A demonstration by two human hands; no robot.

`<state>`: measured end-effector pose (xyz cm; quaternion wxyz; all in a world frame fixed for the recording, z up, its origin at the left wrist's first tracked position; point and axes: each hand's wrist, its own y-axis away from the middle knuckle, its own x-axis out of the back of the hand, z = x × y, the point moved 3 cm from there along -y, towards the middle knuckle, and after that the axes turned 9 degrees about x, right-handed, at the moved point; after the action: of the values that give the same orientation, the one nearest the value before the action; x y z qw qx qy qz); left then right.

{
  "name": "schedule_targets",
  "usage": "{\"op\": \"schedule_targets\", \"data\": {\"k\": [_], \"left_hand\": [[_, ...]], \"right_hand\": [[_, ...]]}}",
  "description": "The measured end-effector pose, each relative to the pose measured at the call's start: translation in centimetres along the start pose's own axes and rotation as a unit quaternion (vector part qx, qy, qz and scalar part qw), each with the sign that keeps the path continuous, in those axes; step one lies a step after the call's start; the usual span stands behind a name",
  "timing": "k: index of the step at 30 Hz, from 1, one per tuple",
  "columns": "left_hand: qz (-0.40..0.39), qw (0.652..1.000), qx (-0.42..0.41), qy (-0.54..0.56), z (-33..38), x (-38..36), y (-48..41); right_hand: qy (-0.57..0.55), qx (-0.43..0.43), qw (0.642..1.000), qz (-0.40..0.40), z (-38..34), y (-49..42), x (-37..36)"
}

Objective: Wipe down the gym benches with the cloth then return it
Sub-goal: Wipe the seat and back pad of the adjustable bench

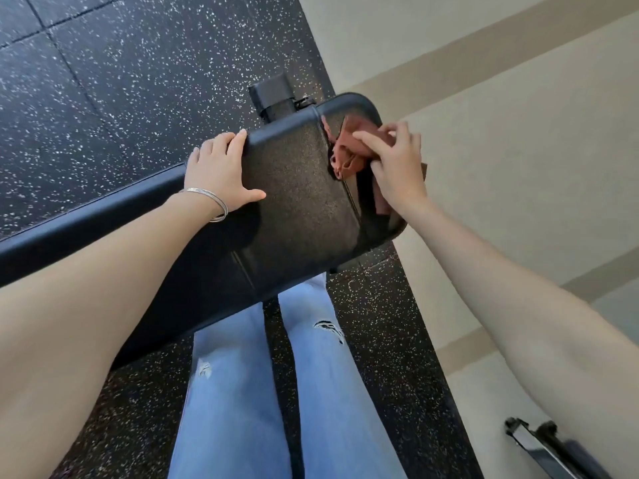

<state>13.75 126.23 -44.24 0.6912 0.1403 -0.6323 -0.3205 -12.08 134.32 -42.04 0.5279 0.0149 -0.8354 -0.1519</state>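
Head view looks down on a black padded bench whose long axis runs from the lower left of the frame to the upper right, its rounded end pointing at the beige wall. The rust-coloured cloth sits bunched on that end section, just past the seam. Your right hand grips the cloth with curled fingers and presses it onto the pad. Your left hand hooks its fingers over the far edge of the bench, thumb flat on top. The cloth looks soft, light and limp, so take it as 1 wad in the palm, since loose corners would likely drag. The vinyl looks smooth and probably slick.
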Motion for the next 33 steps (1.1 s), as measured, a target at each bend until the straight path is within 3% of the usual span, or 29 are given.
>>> {"op": "schedule_targets", "data": {"k": [3,8,13,17,22,26,28,30,33], "left_hand": [[0.005,1.000,-0.018,-0.011,-1.5,-0.3,0.9],[0.000,0.999,-0.042,-0.010,-4.2,-0.1,2.4],[0.001,0.996,-0.082,-0.027,-6.1,-0.2,3.5],[-0.002,0.994,-0.108,-0.035,-7.0,-0.1,3.8],[-0.006,0.991,-0.121,-0.055,-8.0,-0.3,4.3],[-0.003,0.990,-0.128,-0.052,-8.2,-0.1,4.3],[-0.006,0.991,-0.126,-0.047,-8.2,-0.1,4.2],[-0.009,0.992,-0.122,-0.043,-8.3,-0.2,4.1],[-0.002,0.992,-0.123,-0.024,-8.3,-0.2,3.8]], "right_hand": [[0.004,-0.073,0.996,0.056,-1.3,-0.4,-0.7],[0.038,-0.178,0.979,0.090,-2.9,8.5,-3.6],[-0.010,-0.318,0.932,0.176,-7.1,12.2,-7.5],[0.016,-0.320,0.933,0.166,-12.9,12.8,-10.6],[-0.034,-0.266,0.955,0.127,-21.0,15.5,-13.7],[-0.013,-0.161,0.985,0.066,-18.3,15.4,-12.3],[0.029,-0.204,0.972,0.113,-14.4,13.8,-10.4],[0.022,-0.304,0.936,0.175,-10.0,11.6,-8.4],[0.000,-0.365,0.910,0.194,-7.3,9.4,-7.0]]}}
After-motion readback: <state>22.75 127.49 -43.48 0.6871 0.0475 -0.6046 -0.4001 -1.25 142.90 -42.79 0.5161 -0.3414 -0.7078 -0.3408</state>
